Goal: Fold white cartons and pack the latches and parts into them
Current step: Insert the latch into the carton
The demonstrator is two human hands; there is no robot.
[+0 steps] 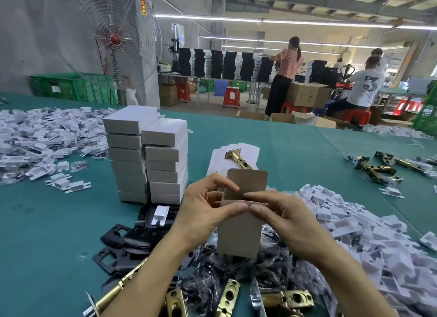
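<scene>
Over the green table [59, 222], L hand [205, 210] & R hand [283, 215] both pinch the open top of a carton [238, 236], flap upright. Prob. empty inside, hard to tell. Finished cartons [146, 160] stacked just left.

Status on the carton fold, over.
Left hand and right hand both pinch the carton, top flap open. Brass latch lies on flat blanks behind. Nothing in the way.

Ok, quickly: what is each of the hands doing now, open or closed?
Left hand: closed, pinches the carton.
Right hand: closed, pinches the same carton.
</scene>
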